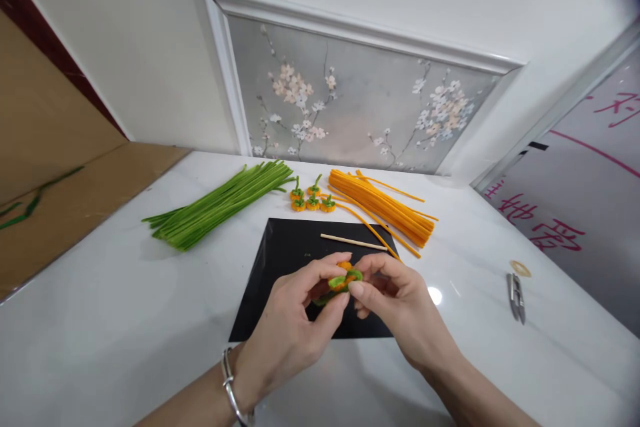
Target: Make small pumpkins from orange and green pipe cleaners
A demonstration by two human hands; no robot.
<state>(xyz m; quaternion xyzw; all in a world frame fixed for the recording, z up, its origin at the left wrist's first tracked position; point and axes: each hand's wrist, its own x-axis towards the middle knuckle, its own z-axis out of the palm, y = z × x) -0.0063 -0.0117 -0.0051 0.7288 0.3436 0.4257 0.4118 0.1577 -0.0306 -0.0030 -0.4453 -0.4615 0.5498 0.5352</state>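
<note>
Orange-and-green fuzzy ornament sat pinched between the fingertips of my left hand and my right hand, over a black mat; a pale stick lay just beyond both hands.

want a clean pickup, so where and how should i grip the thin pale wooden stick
Probably mid-length, pinched across its sides from above: the thin, pale wooden stick lies flat, its right end close to a loose orange fuzzy strand.

At your two o'clock, a whiteboard carries pinkish-red handwritten Chinese characters. You can read 爱, with what looks like 她 just beside it; the other handwriting you cannot make out surely.
</note>
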